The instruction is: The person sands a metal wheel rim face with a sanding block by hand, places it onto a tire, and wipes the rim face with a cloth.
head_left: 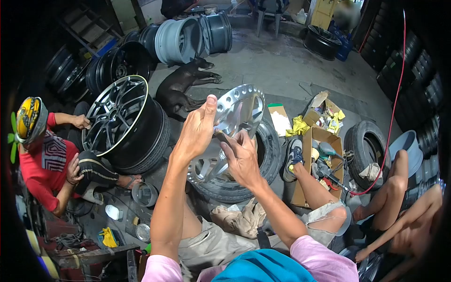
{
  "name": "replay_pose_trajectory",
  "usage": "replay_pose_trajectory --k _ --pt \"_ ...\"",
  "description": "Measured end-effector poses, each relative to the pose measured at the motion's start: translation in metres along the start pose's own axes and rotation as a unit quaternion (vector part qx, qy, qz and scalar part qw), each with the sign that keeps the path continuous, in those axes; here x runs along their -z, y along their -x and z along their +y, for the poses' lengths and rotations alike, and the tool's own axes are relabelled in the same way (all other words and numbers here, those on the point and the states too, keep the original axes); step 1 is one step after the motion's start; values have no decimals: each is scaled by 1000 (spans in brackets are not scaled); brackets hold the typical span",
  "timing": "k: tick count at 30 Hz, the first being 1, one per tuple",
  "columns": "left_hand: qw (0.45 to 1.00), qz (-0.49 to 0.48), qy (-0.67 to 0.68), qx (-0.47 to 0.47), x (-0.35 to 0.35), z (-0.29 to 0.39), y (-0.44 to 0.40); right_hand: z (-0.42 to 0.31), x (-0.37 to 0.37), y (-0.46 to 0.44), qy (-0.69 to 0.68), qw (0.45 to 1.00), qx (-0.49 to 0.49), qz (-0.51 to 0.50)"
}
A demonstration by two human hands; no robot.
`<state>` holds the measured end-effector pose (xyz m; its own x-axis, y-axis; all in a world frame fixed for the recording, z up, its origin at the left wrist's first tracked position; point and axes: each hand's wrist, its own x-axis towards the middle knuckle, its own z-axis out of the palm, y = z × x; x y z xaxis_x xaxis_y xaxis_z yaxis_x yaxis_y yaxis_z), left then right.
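Observation:
A shiny silver wheel centre disc (240, 101), with spokes and a ring of round holes near its edge, is held up tilted in front of me. My left hand (199, 124) grips its edge from the left, thumb pointing up. My right hand (243, 160) is closed at the spokes, fingers pinched around a small dark piece that I cannot make out. Below the disc a black tyre (270, 155) lies on the floor between my legs. A crumpled beige cloth (242, 218) rests close to my lap.
An open cardboard box (307, 162) with power tools stands by my right shoe. A red hose (397, 103) hangs at right. A black dog (181, 87) lies ahead. At left, a person in red (44, 164) sits by a large wheel (124, 113); another person (413, 230) sits at right.

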<state>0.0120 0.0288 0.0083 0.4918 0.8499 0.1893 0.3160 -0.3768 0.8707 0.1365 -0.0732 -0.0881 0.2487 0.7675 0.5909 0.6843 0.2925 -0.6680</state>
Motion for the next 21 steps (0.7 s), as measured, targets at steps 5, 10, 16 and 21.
replay_pose_trajectory --k 5,10,16,21 --pt "1000 -2 -20 -5 2 -4 -2 25 13 -9 99 994 47 2" --pt "1000 0 -11 17 1 9 3 48 28 -35 238 957 162 25" --pt "1000 -8 2 14 0 9 3 57 32 -44 246 952 182 25" --pt "1000 -4 -23 8 2 8 2 45 17 -18 188 969 158 -4"
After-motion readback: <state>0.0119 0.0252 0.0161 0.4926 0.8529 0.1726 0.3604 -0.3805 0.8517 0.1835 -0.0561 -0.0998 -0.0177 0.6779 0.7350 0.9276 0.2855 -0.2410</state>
